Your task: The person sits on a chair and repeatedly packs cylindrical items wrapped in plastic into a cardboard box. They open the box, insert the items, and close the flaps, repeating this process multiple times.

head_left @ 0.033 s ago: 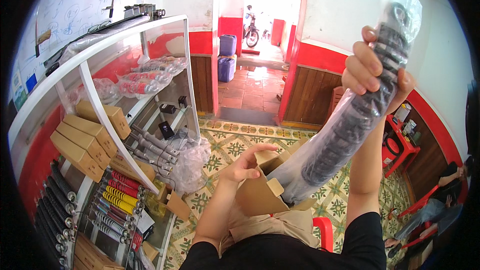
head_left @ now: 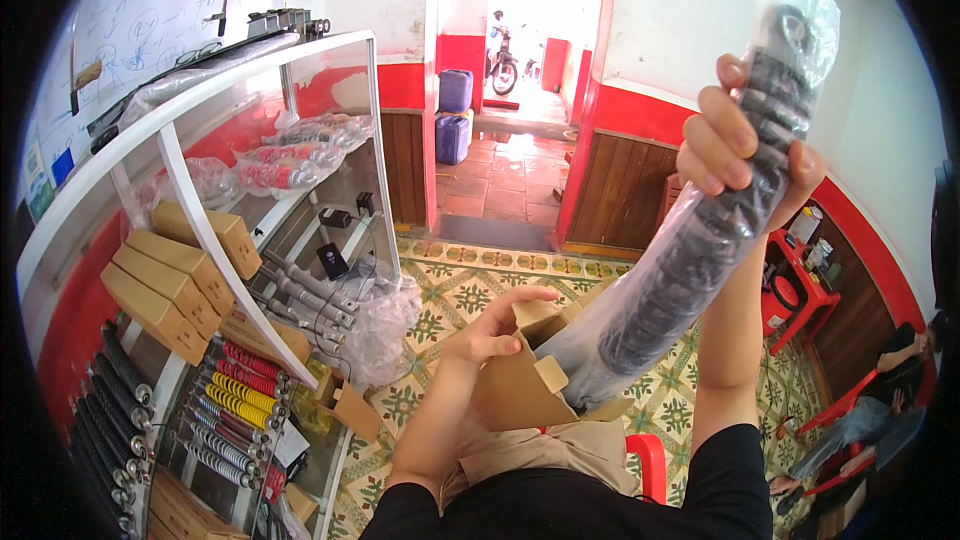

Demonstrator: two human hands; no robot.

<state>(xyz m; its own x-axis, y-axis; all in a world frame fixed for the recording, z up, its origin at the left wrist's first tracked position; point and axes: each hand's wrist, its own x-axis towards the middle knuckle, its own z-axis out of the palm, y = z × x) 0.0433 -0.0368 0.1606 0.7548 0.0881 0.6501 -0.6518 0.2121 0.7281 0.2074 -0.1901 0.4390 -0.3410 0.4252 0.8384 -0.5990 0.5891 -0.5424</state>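
A black coil-spring shock absorber (head_left: 690, 270) in a clear plastic bag slants from upper right down into an open cardboard box (head_left: 510, 390). My right hand (head_left: 745, 140) is closed around the upper part of the bagged shock, below its eyelet end. My left hand (head_left: 490, 330) grips the upper left side of the box, fingers curled at its rim, in front of my lap. The shock's lower end is hidden inside the box.
A glass display case (head_left: 165, 130) at left holds cartons (head_left: 160, 295), shock absorbers (head_left: 240, 400) and bagged parts. Ahead are a doorway with blue containers (head_left: 454, 90) and a motorbike (head_left: 505, 65). A red table (head_left: 800, 300) and a seated person (head_left: 885, 400) are at right.
My right hand and the bagged shock have shifted very slightly left and down. My left hand and the box stay almost in place.
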